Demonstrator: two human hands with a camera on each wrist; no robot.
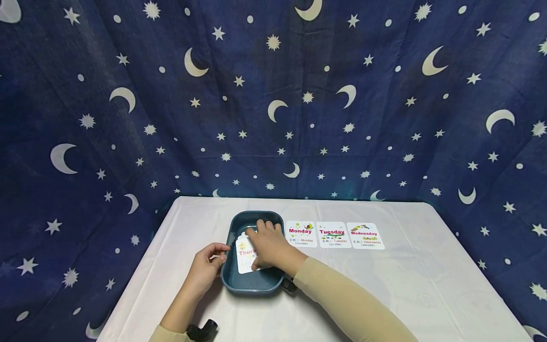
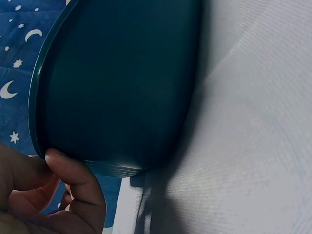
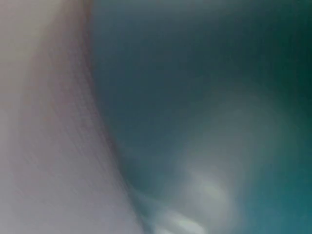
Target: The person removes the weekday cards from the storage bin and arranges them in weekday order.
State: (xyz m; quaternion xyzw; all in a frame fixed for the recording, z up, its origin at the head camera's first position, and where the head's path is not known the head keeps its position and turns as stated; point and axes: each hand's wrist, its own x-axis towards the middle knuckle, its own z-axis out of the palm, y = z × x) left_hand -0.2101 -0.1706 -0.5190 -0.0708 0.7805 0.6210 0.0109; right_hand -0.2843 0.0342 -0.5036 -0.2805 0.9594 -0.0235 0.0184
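In the head view a dark blue-green tray (image 1: 252, 288) stands on the table with a small stack of white cards in it. The top one, a Thursday card (image 1: 245, 259), has its right part hidden by my right hand (image 1: 270, 245). That hand reaches in over the right rim and grips the card, thumb at the near edge and fingers toward the far edge. My left hand (image 1: 204, 267) pinches the tray's left rim; in the left wrist view its thumb and index finger (image 2: 73, 178) meet at the rim. The right wrist view shows only the blurred tray wall (image 3: 161, 107).
Right of the tray, a Monday card (image 1: 301, 234), a Tuesday card (image 1: 334, 235) and a Wednesday card (image 1: 365, 236) lie in a row, face up. A white cloth covers the table (image 1: 410, 285). A dark blue curtain (image 1: 256, 142) with moons and stars hangs behind and at both sides.
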